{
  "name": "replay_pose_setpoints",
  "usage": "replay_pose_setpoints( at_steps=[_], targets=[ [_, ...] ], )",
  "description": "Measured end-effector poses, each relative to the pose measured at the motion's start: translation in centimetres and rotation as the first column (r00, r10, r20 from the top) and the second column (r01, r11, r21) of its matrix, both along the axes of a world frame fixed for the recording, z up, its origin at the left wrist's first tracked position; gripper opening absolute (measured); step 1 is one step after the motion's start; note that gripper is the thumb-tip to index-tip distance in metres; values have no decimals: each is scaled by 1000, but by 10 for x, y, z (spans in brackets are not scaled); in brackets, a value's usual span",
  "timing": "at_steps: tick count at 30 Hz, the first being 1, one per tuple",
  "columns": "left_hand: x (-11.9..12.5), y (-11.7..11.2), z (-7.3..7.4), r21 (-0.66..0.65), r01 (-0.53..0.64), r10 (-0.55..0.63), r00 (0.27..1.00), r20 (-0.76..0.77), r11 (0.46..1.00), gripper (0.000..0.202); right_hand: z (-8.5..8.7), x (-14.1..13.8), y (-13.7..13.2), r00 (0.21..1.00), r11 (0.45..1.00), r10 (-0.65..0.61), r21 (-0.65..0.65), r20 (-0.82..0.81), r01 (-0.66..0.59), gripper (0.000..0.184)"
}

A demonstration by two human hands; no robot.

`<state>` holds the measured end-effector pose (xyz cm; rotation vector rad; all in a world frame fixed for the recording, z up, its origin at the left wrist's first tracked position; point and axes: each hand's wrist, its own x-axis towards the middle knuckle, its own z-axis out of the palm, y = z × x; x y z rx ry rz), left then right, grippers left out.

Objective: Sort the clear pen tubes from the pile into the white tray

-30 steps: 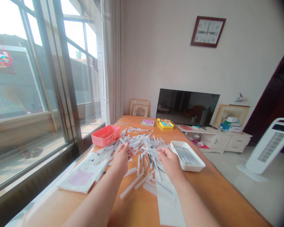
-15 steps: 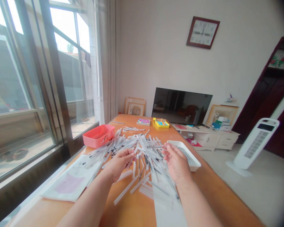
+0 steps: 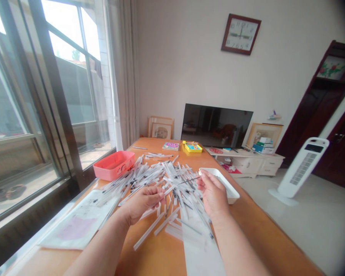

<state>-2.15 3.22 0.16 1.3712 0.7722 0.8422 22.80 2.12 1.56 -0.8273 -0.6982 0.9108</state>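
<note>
Hands are up off the pile point(image 3: 172, 178) at the bench point(image 3: 255, 237) centre now. Left hand point(image 3: 142, 201) pinches a clear barrel point(image 3: 167, 190); right hand point(image 3: 214, 195) pinches a thin refill point(image 3: 189, 179) aimed at it.

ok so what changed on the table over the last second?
Both hands lifted off the pile of pen parts. The left hand turned and now pinches a white tube. The right hand took hold of a thin refill, which points toward the left hand. The pink box, white tray and papers stayed put.
</note>
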Motion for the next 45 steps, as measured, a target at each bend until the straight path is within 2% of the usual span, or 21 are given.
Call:
replay_pose_setpoints(
  at_steps=[12, 19, 25, 31, 38, 42, 45],
  targets=[
    [0, -2, 2, -22, 52, -53, 996, -65, 998, 29, -2, -10, -4, 986, 996, 85, -40, 140, -81, 43],
    [2, -6, 6, -19, 89, -90, 994, -61, 996, 31, -5, -21, -7, 958, 998, 56, -41, 282, -46, 35],
    [6, -8, 4, -53, 87, -87, 996, -8, 995, 30, -12, -35, -9, 895, 991, 122, -103, 428, -86, 33],
    [7, -8, 4, -46, 55, -54, 998, 12, 997, 30, -14, -42, -15, 778, 979, 205, -137, 593, -154, 30],
    [6, -5, 1, -29, 57, -57, 998, 9, 998, 32, -15, -45, -15, 755, 974, 225, -142, 617, -174, 32],
    [6, -3, -1, -53, 21, -20, 1000, 13, 998, 32, -16, -41, -12, 777, 964, 260, -196, 573, -179, 40],
    [5, -2, -1, -67, 4, -2, 1000, 29, 998, 32, -18, -36, -8, 776, 977, 201, -178, 598, -116, 39]
  ],
)
